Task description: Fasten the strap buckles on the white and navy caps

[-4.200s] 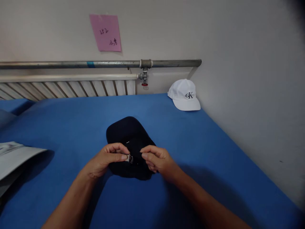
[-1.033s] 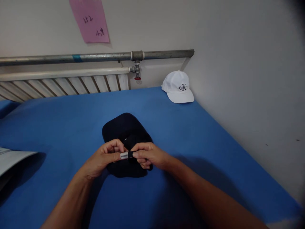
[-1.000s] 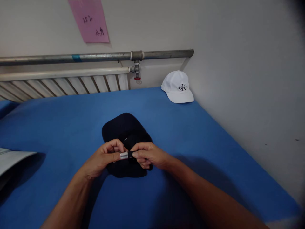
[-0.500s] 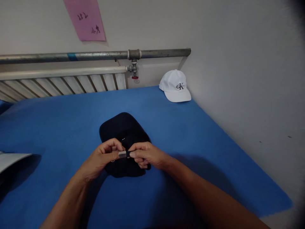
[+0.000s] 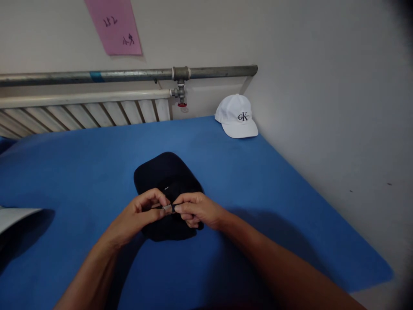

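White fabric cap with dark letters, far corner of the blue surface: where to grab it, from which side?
Probably the curved white brim, pinched from the near side: the white fabric cap sits crown up with the brim jutting toward the camera, and the plain grey wall stands close on its right.

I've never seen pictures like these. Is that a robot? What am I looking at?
No robot here: these are a person's bare hands. Every picture comes from one camera worn on that person's head, looking forward and down. The left hand holds a small metal clasp; the right hand pinches a dark strap beside it. Beneath them, a dark cap lies on a blue surface. A white cap sits near its far right corner. Something pale is cut off at the left edge; I can't tell what.
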Available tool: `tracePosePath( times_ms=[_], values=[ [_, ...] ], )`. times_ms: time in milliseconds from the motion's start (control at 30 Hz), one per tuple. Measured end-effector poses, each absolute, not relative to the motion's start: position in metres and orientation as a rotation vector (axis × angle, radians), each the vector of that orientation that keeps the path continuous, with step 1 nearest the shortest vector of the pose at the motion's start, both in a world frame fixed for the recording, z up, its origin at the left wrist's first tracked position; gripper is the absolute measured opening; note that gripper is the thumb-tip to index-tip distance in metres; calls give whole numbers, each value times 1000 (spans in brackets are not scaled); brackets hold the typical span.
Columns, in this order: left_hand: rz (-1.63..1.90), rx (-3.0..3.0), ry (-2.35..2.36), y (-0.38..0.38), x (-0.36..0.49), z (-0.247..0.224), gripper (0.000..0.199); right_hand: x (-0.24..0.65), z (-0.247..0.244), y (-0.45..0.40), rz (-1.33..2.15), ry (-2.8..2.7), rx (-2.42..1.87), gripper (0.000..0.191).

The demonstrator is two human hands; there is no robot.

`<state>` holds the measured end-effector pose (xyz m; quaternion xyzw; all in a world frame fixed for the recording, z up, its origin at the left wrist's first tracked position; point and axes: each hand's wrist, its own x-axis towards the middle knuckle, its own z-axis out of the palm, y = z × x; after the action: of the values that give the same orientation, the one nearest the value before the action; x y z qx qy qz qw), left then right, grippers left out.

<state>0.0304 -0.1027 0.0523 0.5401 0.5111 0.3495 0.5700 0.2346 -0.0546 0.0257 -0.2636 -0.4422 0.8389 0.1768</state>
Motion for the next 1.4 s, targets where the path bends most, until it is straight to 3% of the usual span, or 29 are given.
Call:
tracePosePath(
  times_ms=[133, 367, 533, 767, 1100, 1400],
  values=[
    [742, 1335, 1179, -104, 29, 54, 23, 235, 26, -54, 2372, -1250, -711, 7],
    [848, 1516, 1347, -109, 36, 53, 25, 236, 26, -54, 2365, -1235, -695, 12],
    [940, 1656, 1293, -109, 36, 54, 15, 236, 25, -54, 2373, -1209, -675, 14],
    [974, 1472, 1338, -107, 33, 47, 22, 238, 26, -53, 2387, -1173, -646, 15],
    [1015, 1508, 1309, -107, 42, 47, 17, 236, 26, -56, 2379, -1155, -680, 14],
    [1026, 1516, 1323, -108, 43, 51, 17, 236, 28, -57, 2191, -1183, -759, 11]
  ],
)
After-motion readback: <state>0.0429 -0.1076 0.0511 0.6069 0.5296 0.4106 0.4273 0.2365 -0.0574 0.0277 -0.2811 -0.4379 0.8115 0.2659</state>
